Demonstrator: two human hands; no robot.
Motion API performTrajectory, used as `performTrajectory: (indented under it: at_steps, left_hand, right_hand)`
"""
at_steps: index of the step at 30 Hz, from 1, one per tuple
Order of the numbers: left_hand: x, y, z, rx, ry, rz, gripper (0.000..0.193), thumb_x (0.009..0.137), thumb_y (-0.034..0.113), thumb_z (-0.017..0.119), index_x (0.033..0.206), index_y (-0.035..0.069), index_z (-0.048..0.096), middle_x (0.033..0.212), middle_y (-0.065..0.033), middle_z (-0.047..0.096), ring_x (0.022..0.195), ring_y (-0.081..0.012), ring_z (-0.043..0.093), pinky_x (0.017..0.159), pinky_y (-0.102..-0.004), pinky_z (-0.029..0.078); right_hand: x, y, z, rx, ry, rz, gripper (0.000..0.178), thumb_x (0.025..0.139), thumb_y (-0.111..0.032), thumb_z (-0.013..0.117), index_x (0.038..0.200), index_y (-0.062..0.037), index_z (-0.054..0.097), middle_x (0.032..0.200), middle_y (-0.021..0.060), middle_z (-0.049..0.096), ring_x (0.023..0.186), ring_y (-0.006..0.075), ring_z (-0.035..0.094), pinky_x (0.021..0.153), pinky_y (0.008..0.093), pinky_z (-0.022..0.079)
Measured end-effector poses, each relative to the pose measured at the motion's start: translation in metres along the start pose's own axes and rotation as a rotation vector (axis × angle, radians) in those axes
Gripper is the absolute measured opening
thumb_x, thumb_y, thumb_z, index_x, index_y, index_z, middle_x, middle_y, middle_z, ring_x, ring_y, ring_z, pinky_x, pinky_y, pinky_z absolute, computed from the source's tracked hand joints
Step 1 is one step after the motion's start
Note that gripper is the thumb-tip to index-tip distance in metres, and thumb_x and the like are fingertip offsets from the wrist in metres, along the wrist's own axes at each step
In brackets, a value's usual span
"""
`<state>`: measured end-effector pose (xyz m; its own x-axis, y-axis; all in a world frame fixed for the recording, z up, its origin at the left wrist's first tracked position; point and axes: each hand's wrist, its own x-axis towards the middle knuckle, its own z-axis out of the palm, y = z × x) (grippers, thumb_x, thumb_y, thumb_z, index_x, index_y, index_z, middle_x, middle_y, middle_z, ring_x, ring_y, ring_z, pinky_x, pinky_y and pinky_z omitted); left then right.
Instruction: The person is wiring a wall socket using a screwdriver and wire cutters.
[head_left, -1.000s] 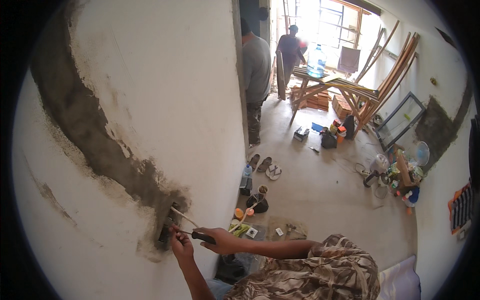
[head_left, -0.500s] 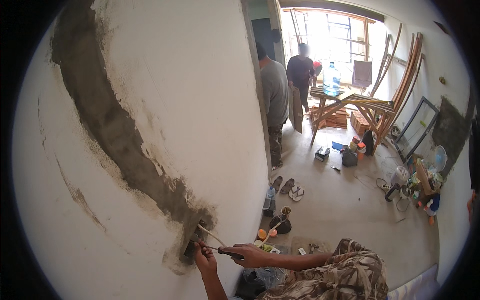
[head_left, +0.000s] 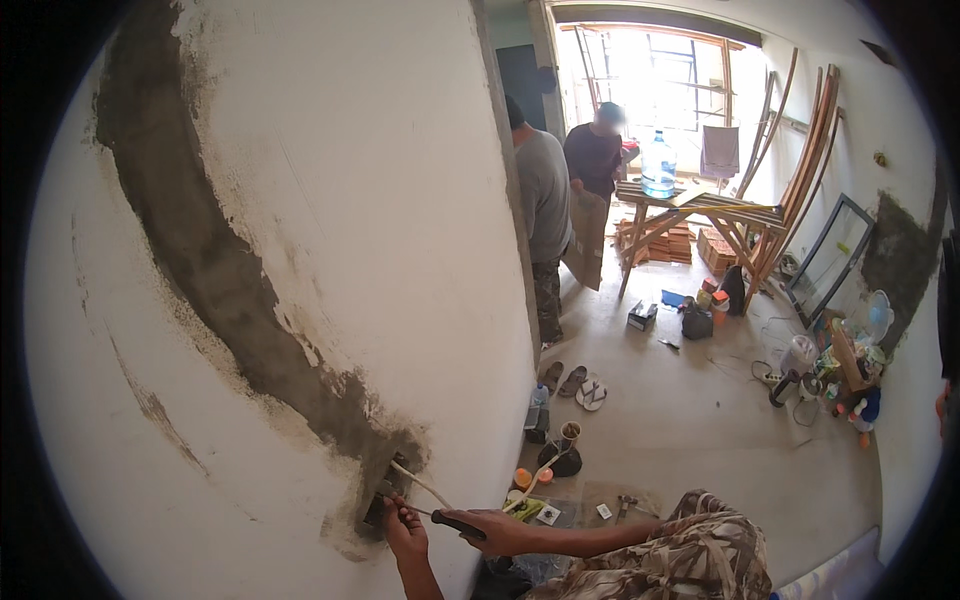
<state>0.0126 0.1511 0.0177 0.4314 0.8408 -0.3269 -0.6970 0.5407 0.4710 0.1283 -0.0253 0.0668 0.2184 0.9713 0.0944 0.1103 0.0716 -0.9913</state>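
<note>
A white plastered wall (head_left: pixel 330 200) carries a dark grey cement-filled groove (head_left: pixel 200 250) that runs down to a recessed wall box (head_left: pixel 382 500). My left hand (head_left: pixel 405 530) pinches something small at the mouth of that box. My right hand (head_left: pixel 495 528) grips a screwdriver with a black handle (head_left: pixel 455 523), its tip pointing into the box. A pale cable (head_left: pixel 425 485) comes out of the box and hangs toward the floor. My knee in patterned trousers (head_left: pixel 680 555) is bent at the lower edge.
Small tools, packets and orange caps (head_left: pixel 535 500) lie on the floor by the wall. Sandals (head_left: pixel 575 382) sit further out. Two people (head_left: pixel 565 215) stand near a wooden trestle table with a water jug (head_left: pixel 657 165). Wooden strips and frames (head_left: pixel 800 180) lean on the right wall.
My view has shifted so the wall box sits further right and lower. Both hands stay at the box with the screwdriver still pointed in.
</note>
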Motion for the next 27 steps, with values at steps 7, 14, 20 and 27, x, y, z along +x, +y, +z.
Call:
performTrajectory:
  at_steps: [7,14,20,27]
  left_hand:
    - [-0.001,0.002,0.003,0.045,-0.019,0.033,0.019,0.098,0.018,0.059,0.108,0.001,0.059,0.085,-0.0036,0.063,0.065,-0.0065,0.054,0.056,-0.0206,0.043]
    - [-0.029,-0.003,0.016,0.193,-0.107,0.027,0.02,0.097,0.017,0.061,0.109,0.001,0.058,0.088,-0.0025,0.063,0.069,-0.0058,0.054,0.058,-0.0205,0.045]
    - [-0.028,-0.014,0.012,0.207,-0.137,0.048,0.017,0.098,0.019,0.059,0.105,0.003,0.058,0.086,-0.0025,0.061,0.07,-0.0055,0.054,0.059,-0.0203,0.045]
    - [-0.009,-0.012,-0.025,0.175,-0.143,0.071,0.01,0.1,0.016,0.055,0.099,0.006,0.058,0.08,0.0014,0.053,0.067,-0.0061,0.047,0.057,-0.02,0.04]
  right_hand:
    - [-0.003,0.0,0.002,1.119,-0.037,0.479,0.044,0.098,-0.022,0.055,0.138,-0.0092,0.044,0.081,0.006,0.054,0.068,0.013,0.055,0.063,0.032,0.051]
    - [-0.004,-0.002,0.008,-0.157,0.186,-0.17,0.045,0.093,-0.013,0.061,0.137,-0.009,0.05,0.078,0.0073,0.053,0.063,0.0195,0.054,0.061,0.0378,0.05]
    - [-0.011,-0.006,0.002,0.319,0.105,0.217,0.048,0.098,-0.028,0.058,0.141,-0.0089,0.047,0.086,0.0062,0.054,0.069,0.0152,0.057,0.065,0.0349,0.052]
    - [-0.014,0.03,0.017,1.726,-0.036,0.714,0.027,0.098,-0.035,0.056,0.095,-0.0081,0.054,0.076,0.0015,0.052,0.063,0.0099,0.051,0.055,0.0194,0.047]
